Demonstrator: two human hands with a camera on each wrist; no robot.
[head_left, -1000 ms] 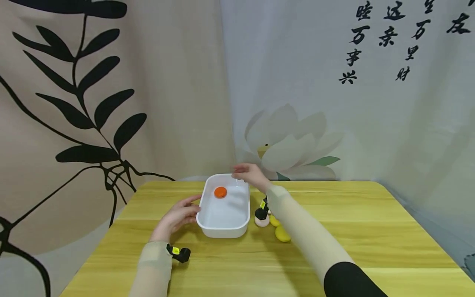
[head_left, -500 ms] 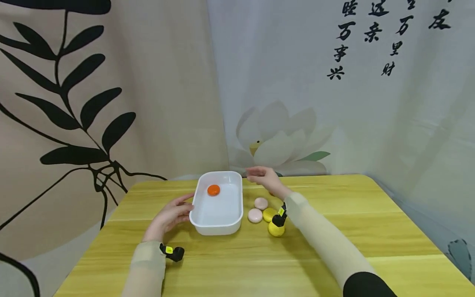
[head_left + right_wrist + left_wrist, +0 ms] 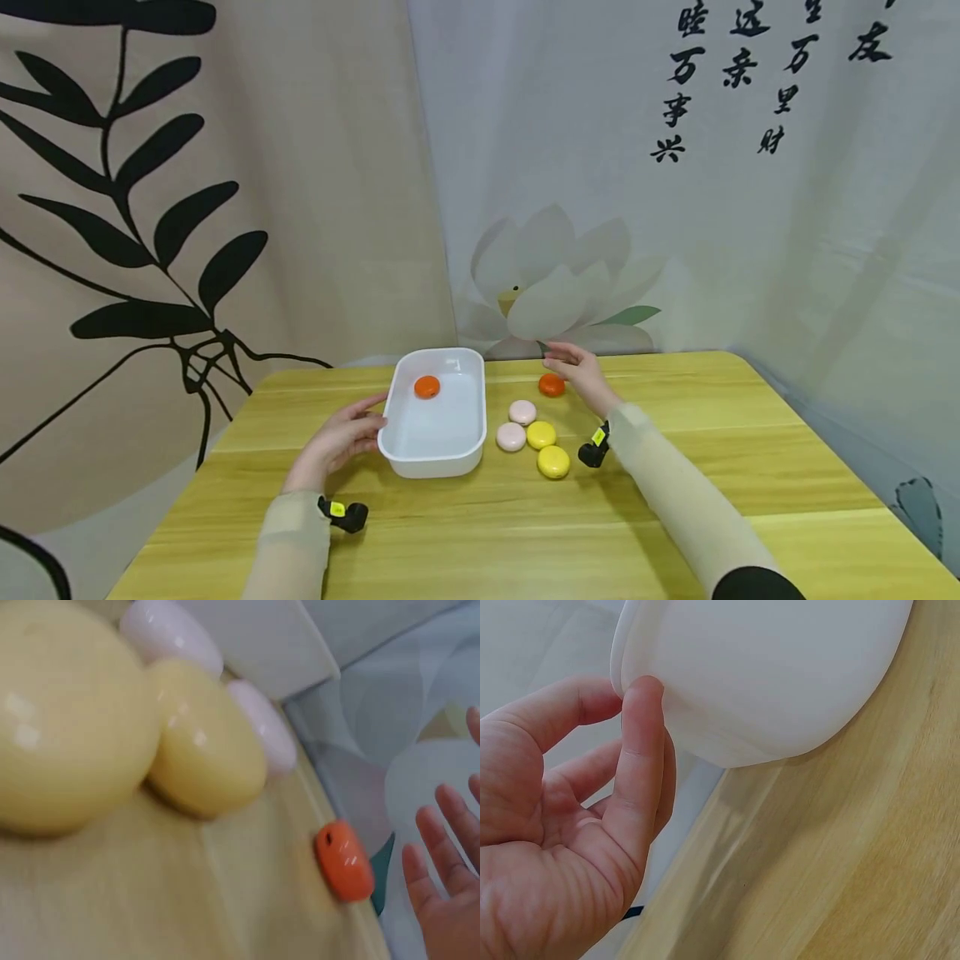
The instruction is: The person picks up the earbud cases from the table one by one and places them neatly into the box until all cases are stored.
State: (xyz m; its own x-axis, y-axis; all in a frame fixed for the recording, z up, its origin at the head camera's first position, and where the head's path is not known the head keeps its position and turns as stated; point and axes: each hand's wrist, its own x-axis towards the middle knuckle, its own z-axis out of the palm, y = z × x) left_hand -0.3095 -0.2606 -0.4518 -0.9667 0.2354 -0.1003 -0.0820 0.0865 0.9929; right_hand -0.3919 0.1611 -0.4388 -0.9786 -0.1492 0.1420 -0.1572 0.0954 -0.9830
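Left hand (image 3: 345,433) pinches the left rim of the white tub (image 3: 431,460), likely to steady it, with 1 orange piece (image 3: 427,387) inside toward the far end. Right hand (image 3: 576,367), fingers loosely spread and holding nothing, hovers by the other orange piece (image 3: 551,385) on the table (image 3: 450,542); blur makes contact hard to judge. 2 pink pieces (image 3: 522,412) and 2 yellow pieces (image 3: 553,462) sit right of the tub, presumably kept within easy reach.

curtain (image 3: 337,167): black leaves (image 3: 142,321) left | pale lotus (image 3: 555,300) centre | dark characters (image 3: 739,67) right | wood-grain table (image 3: 765,458)
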